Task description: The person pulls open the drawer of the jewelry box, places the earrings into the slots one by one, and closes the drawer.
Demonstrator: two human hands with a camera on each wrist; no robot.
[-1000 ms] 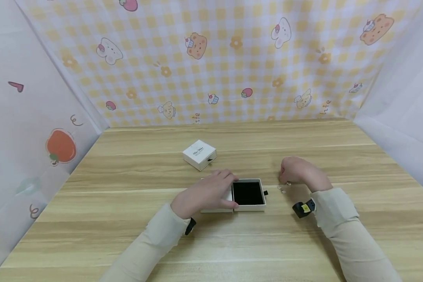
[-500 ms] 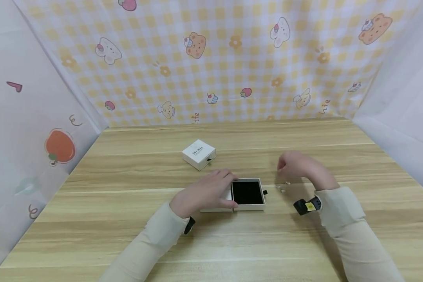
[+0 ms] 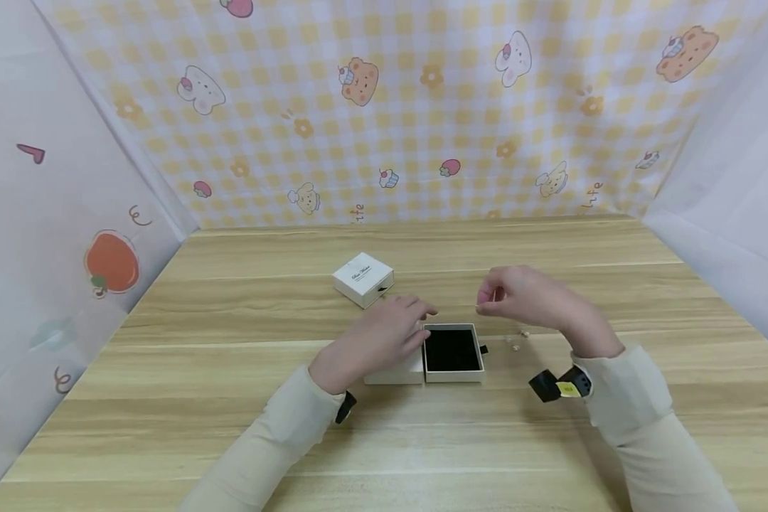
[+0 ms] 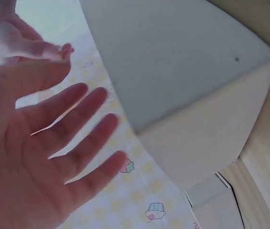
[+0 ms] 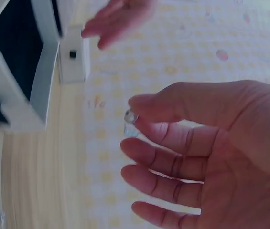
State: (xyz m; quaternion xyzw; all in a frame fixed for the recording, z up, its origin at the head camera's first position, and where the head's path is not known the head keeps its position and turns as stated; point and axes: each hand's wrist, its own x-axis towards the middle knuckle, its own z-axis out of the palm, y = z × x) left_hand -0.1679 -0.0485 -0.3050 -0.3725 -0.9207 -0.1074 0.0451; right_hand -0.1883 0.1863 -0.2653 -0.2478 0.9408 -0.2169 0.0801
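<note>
Fingers of the right hand hold a small shiny piece – thumb and index pinched on it, other three apart. Piece sits right at the tips, above the table, just past the back right corner of the open drawer. Looks roundish and glassy, too small to tell more. Left hand is at the drawer's left edge, fingers loosely spread, over the white box sleeve; can't tell if it touches. Its thumb tip covers a bit of the drawer's back left corner in the head view – partly in the way. Drawer: squarish, pale walls, flat black lining, short black tab on its right side. Sleeve adjoins its left. Tiny pale bits lie right of the drawer, near the tab. White lettered box sits angled, behind and left of the drawer. Wooden table, streaky grain; yellow checked cloth, cartoon prints, well behind the drawer.
</note>
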